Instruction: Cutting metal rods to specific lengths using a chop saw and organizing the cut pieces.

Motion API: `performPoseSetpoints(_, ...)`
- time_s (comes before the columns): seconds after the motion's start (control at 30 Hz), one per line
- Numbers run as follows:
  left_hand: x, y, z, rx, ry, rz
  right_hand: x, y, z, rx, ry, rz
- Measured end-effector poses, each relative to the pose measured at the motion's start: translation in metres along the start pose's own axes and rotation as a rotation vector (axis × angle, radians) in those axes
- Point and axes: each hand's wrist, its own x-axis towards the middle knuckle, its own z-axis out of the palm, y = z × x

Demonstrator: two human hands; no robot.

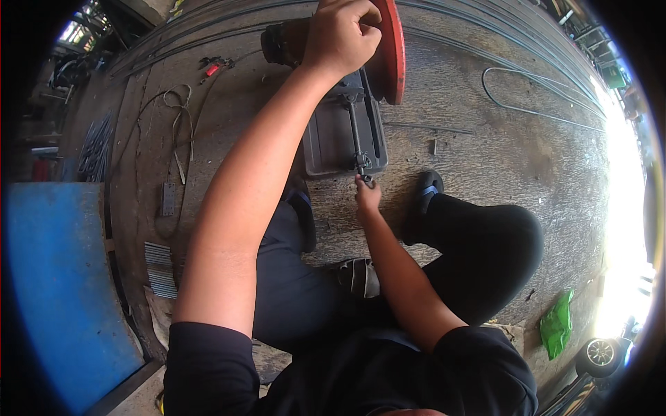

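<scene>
"Red saw guard (398, 59), far side: what are you adjusting?"
"Probably the clamp (356, 128): your right hand (367, 198) grips its near handle (367, 180); your left hand (341, 40) curls beside the guard, though I can't tell its hold. Next calls for steady turning."

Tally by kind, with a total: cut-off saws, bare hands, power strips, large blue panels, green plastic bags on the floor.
Cut-off saw: 1
Left hand and right hand: 2
Power strip: 1
Large blue panel: 1
Green plastic bag: 1
Total: 6
</scene>
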Motion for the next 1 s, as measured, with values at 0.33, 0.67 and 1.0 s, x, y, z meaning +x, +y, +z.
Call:
performPoseSetpoints(0.33, -0.002, -0.004, 0.007, -0.022, 0.058, 0.003, -0.080, -0.017, 0.023, -0.527, -0.835, -0.307)
performPoseSetpoints(0.67, -0.006, -0.006, 0.001, 0.005, -0.002, -0.036, -0.035, 0.002, 0.011, -0.131, 0.118, -0.329)
performPoseSetpoints(1.0, -0.008, -0.007, 0.001, 0.001, 0.043, -0.028, -0.060, -0.039, 0.012, -0.301, -0.192, -0.464)
